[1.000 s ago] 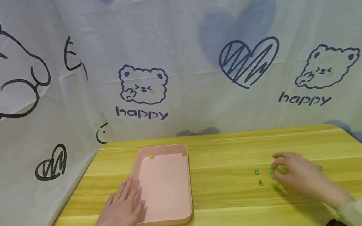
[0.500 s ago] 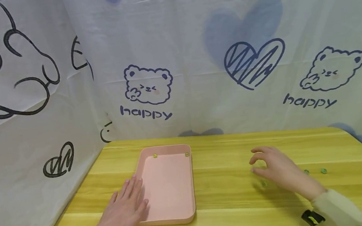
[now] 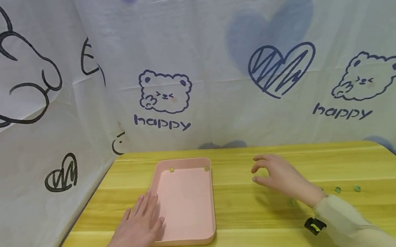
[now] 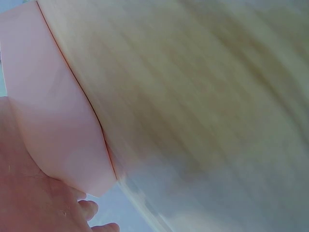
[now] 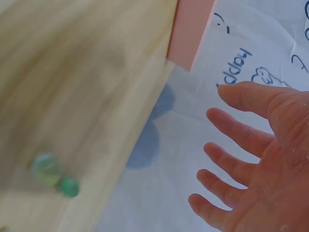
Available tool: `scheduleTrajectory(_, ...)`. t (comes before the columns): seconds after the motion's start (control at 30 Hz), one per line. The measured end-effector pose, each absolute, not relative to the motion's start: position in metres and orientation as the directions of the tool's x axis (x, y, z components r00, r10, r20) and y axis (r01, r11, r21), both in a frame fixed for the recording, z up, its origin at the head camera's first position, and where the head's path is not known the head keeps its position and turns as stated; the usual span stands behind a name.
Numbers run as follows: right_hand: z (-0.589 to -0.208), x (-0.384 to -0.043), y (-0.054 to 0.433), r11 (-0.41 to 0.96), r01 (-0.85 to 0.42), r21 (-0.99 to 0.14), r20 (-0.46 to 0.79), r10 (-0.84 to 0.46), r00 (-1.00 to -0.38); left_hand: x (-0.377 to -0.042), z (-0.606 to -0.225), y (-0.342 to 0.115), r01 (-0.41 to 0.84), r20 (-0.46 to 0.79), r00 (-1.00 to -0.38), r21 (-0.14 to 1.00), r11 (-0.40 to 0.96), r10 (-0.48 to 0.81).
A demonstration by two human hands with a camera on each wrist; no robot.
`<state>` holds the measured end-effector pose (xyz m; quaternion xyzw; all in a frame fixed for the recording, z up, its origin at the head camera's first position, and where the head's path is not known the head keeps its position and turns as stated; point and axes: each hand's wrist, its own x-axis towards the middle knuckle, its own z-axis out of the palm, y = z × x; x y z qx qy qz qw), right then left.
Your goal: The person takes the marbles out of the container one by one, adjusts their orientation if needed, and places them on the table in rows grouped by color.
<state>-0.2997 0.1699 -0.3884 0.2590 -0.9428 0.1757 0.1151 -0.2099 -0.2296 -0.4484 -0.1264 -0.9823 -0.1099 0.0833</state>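
Note:
My left hand (image 3: 135, 228) rests with straight fingers across the left wall of a pink tray (image 3: 210, 233). In the left wrist view the palm (image 4: 29, 188) lies against the outside of that wall. Two small yellowish marbles (image 3: 172, 170) sit in the tray's far corners. To the right of the tray, my right hand (image 3: 278, 173) hovers over the table, fingers loosely bent and thumb apart. The right wrist view shows its spread fingers with nothing between them. Behind and below it lie several green glass marbles (image 3: 338, 190), one partly hidden by the wrist.
The wood-grain table (image 3: 241, 216) ends at a white printed cloth (image 3: 214, 76) hanging behind it. Another cloth wall (image 3: 84, 124) stands close along the left side. A black band (image 3: 315, 226) with a yellow mark hangs at the right wrist.
My right hand has moved left from among the green marbles toward the tray, uncovering some of them. My left hand has stayed on the tray wall. The head view has shifted slightly.

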Motion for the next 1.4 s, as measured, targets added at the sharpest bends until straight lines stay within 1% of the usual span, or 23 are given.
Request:
scheduleTrajectory(0.13,-0.383,-0.307,0.152,0.792,-0.555,-0.255,0.302,-0.480,-0.824,-0.210,-0.449,-0.230,0.263,0.194,-0.955,0.203,0.943,0.225)
scheduleTrajectory(0.5,-0.370,-0.330,0.103,0.790,-0.595,-0.151,0.300,-0.537,-0.789,-0.209,-0.446,-0.230,0.262,0.186,-0.957,0.213,0.941,0.224)
scheduleTrajectory(0.83,-0.370,-0.350,0.065,0.768,-0.625,-0.140,0.246,-0.585,-0.773,-0.211,-0.447,-0.228,0.253,0.180,-0.960,0.214,0.943,0.217)
scheduleTrajectory(1.0,-0.373,-0.358,0.047,0.779,-0.613,-0.134,0.228,-0.578,-0.784,-0.210,-0.445,-0.230,0.247,0.172,-0.962,0.208,0.947,0.213)
scheduleTrajectory(1.23,-0.382,-0.376,0.026,0.810,-0.584,-0.055,0.206,-0.563,-0.800,-0.210,-0.445,-0.231,0.250,0.181,-0.960,0.212,0.945,0.213)
scheduleTrajectory(1.4,-0.388,-0.384,0.012,0.830,-0.557,-0.029,0.176,-0.544,-0.820,-0.211,-0.446,-0.231,0.256,0.198,-0.957,0.228,0.939,0.213)
